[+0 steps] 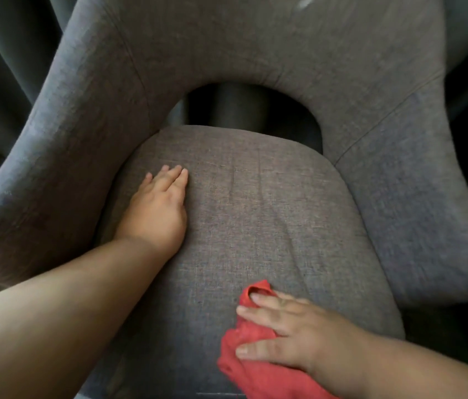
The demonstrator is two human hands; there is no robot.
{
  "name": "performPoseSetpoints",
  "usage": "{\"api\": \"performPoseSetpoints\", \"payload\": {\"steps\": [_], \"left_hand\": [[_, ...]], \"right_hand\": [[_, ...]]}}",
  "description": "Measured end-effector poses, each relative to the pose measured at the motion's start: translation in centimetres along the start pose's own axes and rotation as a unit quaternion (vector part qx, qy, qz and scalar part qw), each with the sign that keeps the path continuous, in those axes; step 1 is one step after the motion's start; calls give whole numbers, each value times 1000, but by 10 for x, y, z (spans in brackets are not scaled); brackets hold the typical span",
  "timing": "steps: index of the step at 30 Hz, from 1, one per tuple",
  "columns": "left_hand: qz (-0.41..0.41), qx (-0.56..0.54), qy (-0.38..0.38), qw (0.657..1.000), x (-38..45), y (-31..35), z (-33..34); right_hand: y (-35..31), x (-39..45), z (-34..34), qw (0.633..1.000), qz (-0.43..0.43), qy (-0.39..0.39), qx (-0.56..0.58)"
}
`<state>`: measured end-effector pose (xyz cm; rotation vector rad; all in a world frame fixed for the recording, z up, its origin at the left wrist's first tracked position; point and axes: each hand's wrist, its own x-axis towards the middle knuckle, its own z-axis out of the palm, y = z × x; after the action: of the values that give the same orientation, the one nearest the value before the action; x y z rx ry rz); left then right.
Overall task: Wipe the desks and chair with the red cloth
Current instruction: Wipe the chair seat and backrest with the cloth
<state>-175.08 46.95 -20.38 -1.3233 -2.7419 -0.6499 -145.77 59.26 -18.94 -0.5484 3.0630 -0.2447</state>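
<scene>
A grey fabric chair (pixel 256 203) fills the view, seen from above, with a curved backrest and arms around its seat cushion. My left hand (pixel 156 208) lies flat on the left side of the seat, fingers together and holding nothing. A crumpled red cloth (pixel 244 355) lies at the seat's front right. My right hand (pixel 287 332) presses down on the red cloth with spread fingers, covering its right part.
The backrest (pixel 256 47) has an arched gap above the seat, with a dark rounded shape (pixel 238 108) behind it. Dark grey curtains (pixel 5 53) hang at the far left. Dark floor shows at the right edge.
</scene>
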Motion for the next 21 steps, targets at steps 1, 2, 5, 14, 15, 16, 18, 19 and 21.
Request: {"api": "performPoseSetpoints", "payload": {"steps": [1,2,5,14,15,16,18,19,21], "left_hand": [[0,1,-2,1000,0,0,0],[1,5,-5,1000,-1,0,0],[8,23,-15,1000,0,2,-1],[-6,108,-71,992,0,6,-3],[-6,110,-75,991,0,6,-3],[-6,111,-77,991,0,6,-4],[-8,110,-79,991,-1,6,-3],[-8,109,-78,991,-1,6,-4],[-8,107,-75,991,-2,6,-3]], "right_hand": [[9,-1,2,1000,-11,-4,-6],[23,3,4,1000,-18,0,-24],[79,35,0,995,72,-70,-15],[174,146,-28,914,386,106,71],[180,158,-29,906,400,120,72],[184,167,-30,900,409,131,70],[188,178,-30,893,421,148,53],[188,182,-30,889,429,154,47],[181,183,-29,886,429,169,46]]}}
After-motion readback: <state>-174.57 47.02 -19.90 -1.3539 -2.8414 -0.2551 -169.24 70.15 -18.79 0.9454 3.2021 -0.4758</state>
